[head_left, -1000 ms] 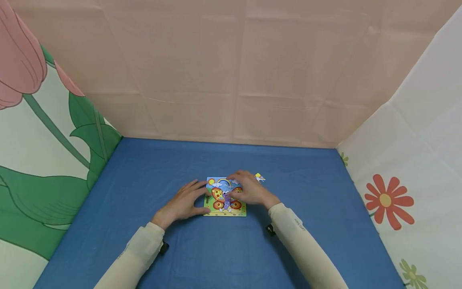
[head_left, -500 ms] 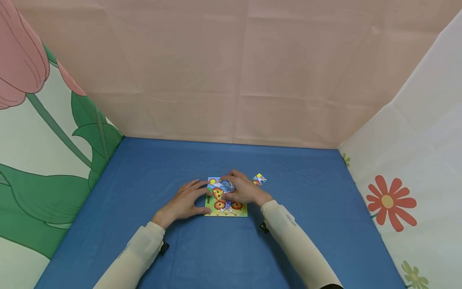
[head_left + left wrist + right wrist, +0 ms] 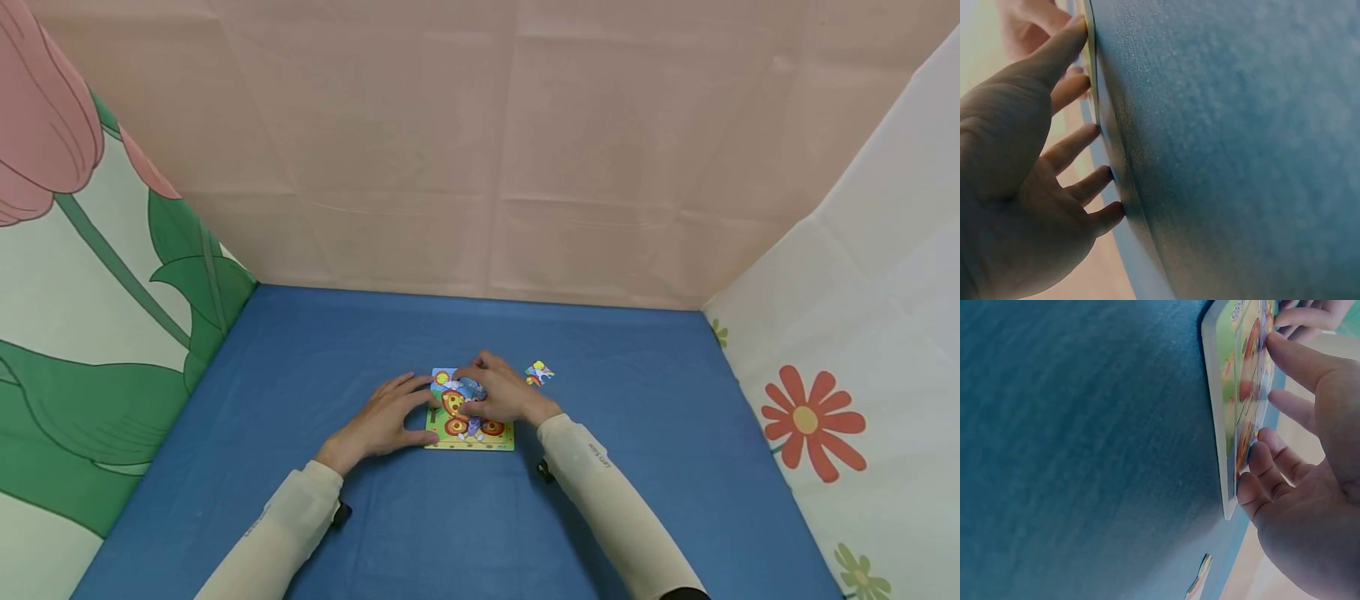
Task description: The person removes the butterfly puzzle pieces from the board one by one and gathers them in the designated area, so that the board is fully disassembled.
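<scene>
A butterfly jigsaw puzzle (image 3: 450, 429) lies flat on the blue cloth in the head view, with a light-coloured board edge. My left hand (image 3: 378, 421) rests at its left side with fingers spread, thumb and fingertips touching the edge. Over the upper right part is my right hand (image 3: 504, 392), its fingertips touching the picture and its thumb set apart from them. A grey-blue patch shows beside its fingers. Whether a piece is under them is hidden. In the right wrist view, my right hand's fingers (image 3: 1260, 456) are slightly bent against the puzzle's surface. Just beyond that hand lies a loose puzzle piece (image 3: 538, 372).
Blue cloth (image 3: 337, 333) covers the table around the puzzle. A plain beige backdrop (image 3: 480, 167) rises behind it. Flowered cloth panels stand on the left (image 3: 112, 317) and right (image 3: 840, 333).
My right hand has shifted left across the puzzle, uncovering more of the loose piece. The rainbow is now mostly out of sight and a grey-blue patch shows there. My left hand keeps its place.
</scene>
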Available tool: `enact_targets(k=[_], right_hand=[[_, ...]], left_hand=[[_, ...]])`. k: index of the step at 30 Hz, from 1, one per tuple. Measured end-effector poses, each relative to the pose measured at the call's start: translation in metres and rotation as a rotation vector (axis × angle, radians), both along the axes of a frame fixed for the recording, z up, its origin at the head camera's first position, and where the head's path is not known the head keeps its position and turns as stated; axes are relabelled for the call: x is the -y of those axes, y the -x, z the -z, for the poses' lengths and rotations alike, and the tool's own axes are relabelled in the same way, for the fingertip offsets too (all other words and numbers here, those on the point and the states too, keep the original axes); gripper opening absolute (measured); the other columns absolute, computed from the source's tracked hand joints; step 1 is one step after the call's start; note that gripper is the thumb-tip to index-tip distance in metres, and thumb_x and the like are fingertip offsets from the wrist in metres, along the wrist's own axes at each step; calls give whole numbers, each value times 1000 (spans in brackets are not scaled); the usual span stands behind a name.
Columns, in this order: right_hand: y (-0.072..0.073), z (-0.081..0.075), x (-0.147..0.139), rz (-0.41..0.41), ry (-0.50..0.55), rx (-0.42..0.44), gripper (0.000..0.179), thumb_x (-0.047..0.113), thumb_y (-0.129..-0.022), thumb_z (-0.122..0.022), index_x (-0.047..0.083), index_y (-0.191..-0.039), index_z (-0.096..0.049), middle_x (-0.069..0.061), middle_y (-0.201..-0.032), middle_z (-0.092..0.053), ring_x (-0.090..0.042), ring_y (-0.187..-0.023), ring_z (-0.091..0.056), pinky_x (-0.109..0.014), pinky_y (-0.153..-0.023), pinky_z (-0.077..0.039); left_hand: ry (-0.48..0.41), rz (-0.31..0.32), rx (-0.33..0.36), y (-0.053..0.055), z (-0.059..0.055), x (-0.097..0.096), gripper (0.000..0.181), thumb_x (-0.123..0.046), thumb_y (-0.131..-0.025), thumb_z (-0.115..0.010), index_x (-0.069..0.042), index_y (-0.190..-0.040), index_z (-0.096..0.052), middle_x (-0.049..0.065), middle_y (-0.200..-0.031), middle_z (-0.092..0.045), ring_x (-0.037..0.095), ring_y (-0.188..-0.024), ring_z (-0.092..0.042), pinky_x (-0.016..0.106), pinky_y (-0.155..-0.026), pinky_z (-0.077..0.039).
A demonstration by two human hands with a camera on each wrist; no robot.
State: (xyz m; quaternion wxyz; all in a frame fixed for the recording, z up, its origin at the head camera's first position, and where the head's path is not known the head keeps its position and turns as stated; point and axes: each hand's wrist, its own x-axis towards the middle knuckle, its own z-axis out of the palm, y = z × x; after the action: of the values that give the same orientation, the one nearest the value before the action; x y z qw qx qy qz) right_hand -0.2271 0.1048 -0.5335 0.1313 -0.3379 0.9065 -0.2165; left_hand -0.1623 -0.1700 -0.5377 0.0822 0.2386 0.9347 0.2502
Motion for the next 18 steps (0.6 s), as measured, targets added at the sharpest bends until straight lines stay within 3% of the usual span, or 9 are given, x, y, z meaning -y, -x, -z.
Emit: enact_targets(k=[18], right_hand=[[0, 3, 0, -4, 11, -24, 51, 36, -110, -77, 23, -158, -68, -9, -133, -57, -18, -98, -49, -38, -86, -45]], left_hand=[[-17, 3, 39, 0, -2, 0, 47, -43, -99, -90, -21, -138, -76, 20, -177, -48, 58, -169, -32, 84, -132, -26]])
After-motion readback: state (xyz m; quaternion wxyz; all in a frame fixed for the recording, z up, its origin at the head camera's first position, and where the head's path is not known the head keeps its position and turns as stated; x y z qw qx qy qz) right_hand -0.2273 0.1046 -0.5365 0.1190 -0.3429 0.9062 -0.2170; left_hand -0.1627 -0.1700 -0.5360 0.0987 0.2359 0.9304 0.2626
